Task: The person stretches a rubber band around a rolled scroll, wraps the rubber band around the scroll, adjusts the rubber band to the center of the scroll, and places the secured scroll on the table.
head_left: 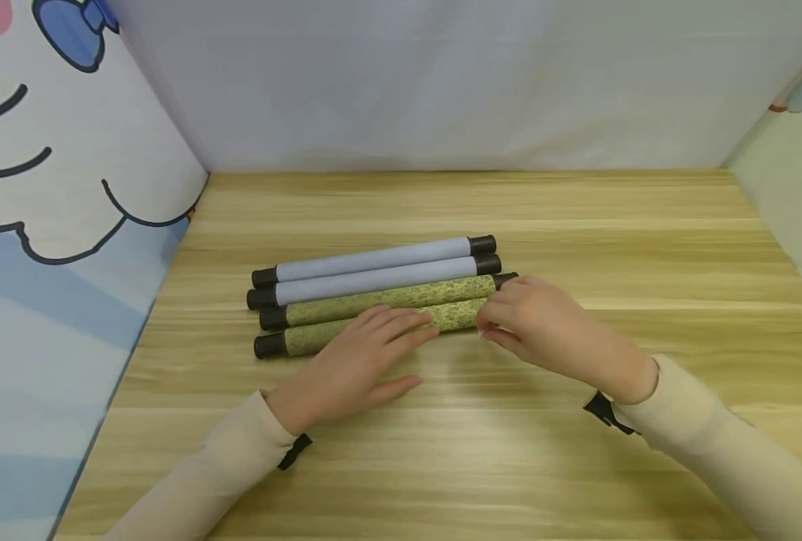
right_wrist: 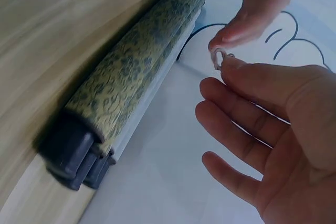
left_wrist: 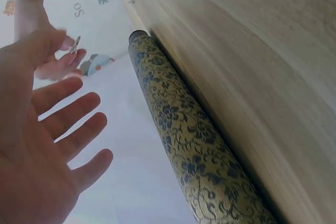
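Observation:
Two scroll-like rolls in gold fabric with a dark floral pattern lie side by side, a front gold roll [head_left: 306, 340] and a rear gold roll [head_left: 374, 300], both with black end caps. My left hand [head_left: 357, 368] hovers over the front one, fingers spread and relaxed, holding nothing. Near the rolls' right end, my right hand [head_left: 543, 323] pinches a small pale loop [right_wrist: 214, 59], like a thin cord or band, between thumb and index finger. In the right wrist view its other fingers are loosely bent.
Behind the gold rolls lie two pale blue-grey rolls [head_left: 374, 260] with black caps, parallel and close together. All rest on a wood-grain table [head_left: 455, 466]. A white cloth wall [head_left: 441, 90] rises at the back, with printed panels on either side.

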A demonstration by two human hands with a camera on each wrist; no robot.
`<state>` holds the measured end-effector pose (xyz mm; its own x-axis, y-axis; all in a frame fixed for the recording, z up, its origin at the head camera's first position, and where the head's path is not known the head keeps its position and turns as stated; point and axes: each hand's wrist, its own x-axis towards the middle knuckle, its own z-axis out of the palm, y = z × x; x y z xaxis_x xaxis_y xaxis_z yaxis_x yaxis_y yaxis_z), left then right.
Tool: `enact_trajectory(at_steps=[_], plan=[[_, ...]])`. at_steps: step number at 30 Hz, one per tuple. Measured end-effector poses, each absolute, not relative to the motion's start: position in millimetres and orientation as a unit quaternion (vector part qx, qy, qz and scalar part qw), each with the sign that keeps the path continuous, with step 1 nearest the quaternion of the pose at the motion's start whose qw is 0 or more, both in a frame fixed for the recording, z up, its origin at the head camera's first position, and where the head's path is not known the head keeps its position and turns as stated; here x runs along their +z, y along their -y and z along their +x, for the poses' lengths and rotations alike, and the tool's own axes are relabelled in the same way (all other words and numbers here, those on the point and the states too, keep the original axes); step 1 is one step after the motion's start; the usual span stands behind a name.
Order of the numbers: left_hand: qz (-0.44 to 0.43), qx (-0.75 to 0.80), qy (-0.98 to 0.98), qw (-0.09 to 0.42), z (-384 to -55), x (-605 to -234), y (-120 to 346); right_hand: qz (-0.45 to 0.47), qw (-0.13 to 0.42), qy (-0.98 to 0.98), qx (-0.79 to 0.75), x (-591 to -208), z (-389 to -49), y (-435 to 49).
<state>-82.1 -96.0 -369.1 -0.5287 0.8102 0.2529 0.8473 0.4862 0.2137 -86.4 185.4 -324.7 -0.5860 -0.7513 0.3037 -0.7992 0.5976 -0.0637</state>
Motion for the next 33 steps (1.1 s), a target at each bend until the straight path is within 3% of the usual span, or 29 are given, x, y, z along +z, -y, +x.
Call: enact_trajectory(at_steps=[18, 27, 33], plan=[[-0.456, -0.253, 0.840, 0.152, -81, -367, 68, 0.460, 0.118, 0.866, 0.158, -334, -78, -158], [-0.430, -0.204, 0.866, 0.154, -84, -360, 85, 0.387, 0.081, 0.904, 0.162, -339, -83, -178], [-0.400, -0.212, 0.873, 0.182, -89, -359, 96, 0.354, 0.052, 0.923, 0.141, -336, -89, -188]])
